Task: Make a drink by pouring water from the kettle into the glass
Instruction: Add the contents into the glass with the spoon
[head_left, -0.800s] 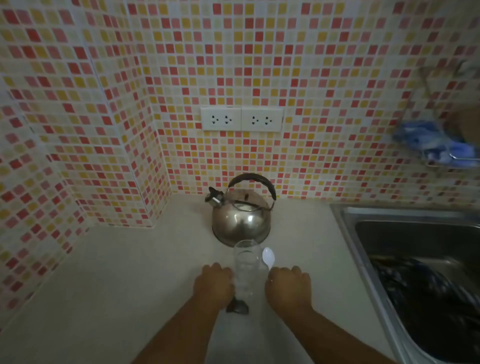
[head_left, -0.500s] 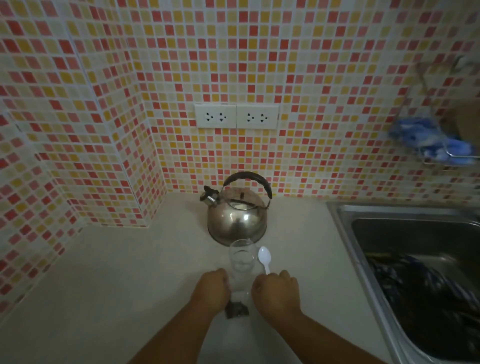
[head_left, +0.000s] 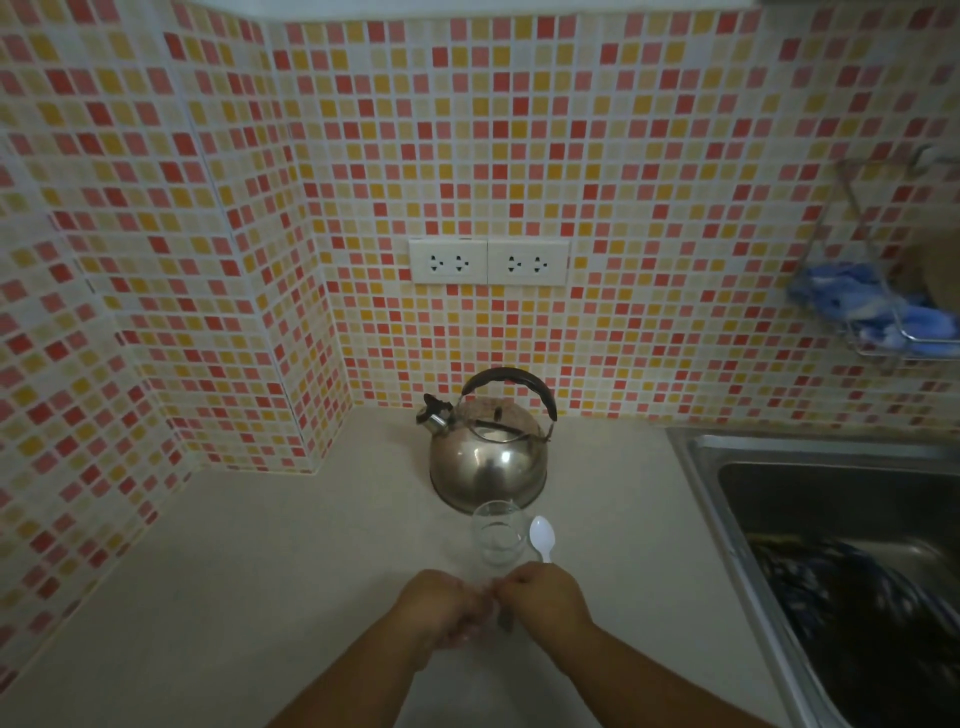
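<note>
A steel kettle with a black handle stands on the pale counter near the tiled wall, spout pointing left. Just in front of it an empty clear glass stands upright. A white plastic spoon lies to the right of the glass. My left hand and my right hand meet just in front of the glass, fingers pinched on a small dark packet. The packet is blurred and mostly hidden by the fingers.
A steel sink with dark cloth in it lies at the right. A wire rack holding blue cloth hangs on the wall above it. Two white sockets sit above the kettle. Tiled walls close the left corner.
Both hands have drawn back from the sides of the glass and come together in front of it on the small packet. Kettle, glass and spoon have not moved.
</note>
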